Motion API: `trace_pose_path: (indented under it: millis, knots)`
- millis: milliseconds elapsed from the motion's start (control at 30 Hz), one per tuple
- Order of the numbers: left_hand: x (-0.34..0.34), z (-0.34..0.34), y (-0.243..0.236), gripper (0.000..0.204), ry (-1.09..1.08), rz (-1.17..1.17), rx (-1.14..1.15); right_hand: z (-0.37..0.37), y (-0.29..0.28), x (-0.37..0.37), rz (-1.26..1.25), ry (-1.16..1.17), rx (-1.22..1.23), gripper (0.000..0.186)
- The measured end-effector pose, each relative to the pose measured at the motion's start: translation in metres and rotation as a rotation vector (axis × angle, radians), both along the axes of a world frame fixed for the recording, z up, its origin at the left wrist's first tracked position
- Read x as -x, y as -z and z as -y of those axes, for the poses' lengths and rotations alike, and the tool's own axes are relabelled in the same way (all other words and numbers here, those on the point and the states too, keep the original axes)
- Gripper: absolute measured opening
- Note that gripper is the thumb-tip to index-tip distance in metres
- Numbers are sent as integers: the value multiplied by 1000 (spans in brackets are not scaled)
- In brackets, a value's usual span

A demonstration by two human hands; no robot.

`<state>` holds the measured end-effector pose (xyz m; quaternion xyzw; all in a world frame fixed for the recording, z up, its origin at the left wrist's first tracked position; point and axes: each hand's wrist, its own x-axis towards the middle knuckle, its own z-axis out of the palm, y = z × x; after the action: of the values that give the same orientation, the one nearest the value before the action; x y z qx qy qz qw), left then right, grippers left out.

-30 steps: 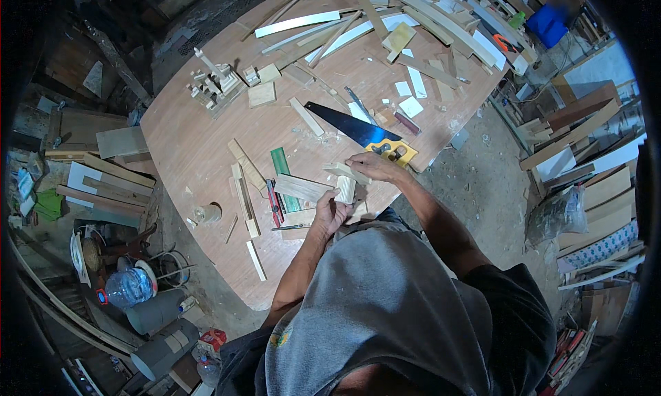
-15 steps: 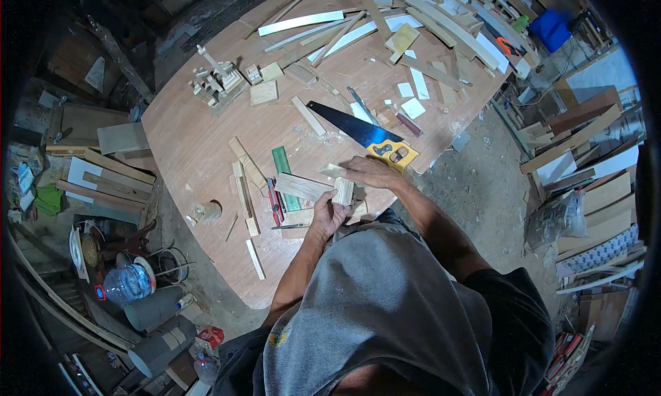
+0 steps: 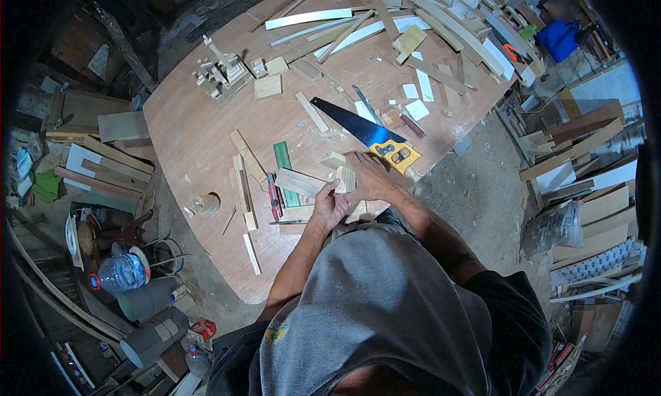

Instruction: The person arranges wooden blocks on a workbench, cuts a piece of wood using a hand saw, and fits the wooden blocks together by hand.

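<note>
My left hand (image 3: pixel 328 207) grips a joined wooden piece, a pale flat board (image 3: pixel 300 182) meeting a small block (image 3: pixel 344 178) with a short upright piece (image 3: pixel 334 160). My right hand (image 3: pixel 370 176) is wrapped against the block's right side, its fingertips partly hidden. Just beyond it a handsaw with yellow handle (image 3: pixel 393 152) lies on the table (image 3: pixel 186 134). Beside the held piece are a green strip (image 3: pixel 282 155), a red tool (image 3: pixel 274 198) and a thin dark pencil-like tool (image 3: pixel 285 222).
Wood strips (image 3: pixel 243 196) lie at the left near a jar (image 3: pixel 205 203). A small wooden model (image 3: pixel 220 72) stands far left. Many offcuts (image 3: pixel 344 35) cover the far edge. Boards (image 3: pixel 585 203) lean at the right; a water jug (image 3: pixel 120 272) sits low left of the table.
My right hand has moved from atop the upright piece down round the block's right side, closer to my left hand. The camera view has shifted slightly, moving the table's contents in frame.
</note>
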<state>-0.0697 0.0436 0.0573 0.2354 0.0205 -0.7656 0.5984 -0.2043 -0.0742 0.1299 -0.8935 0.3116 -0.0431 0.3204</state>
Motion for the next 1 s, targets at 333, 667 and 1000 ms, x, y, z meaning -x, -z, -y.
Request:
trace_pose_path:
  millis: [333,667,1000]
  knots:
    - [4,-3,-1,59,-58,-66,-66,-3,7,-1,10,2,-10,87]
    - [3,-8,5,59,-39,-37,-101,7,20,6,84,-115,-49,93]
    - [4,-7,8,54,36,97,-59,55,24,17,49,-164,-602,46]
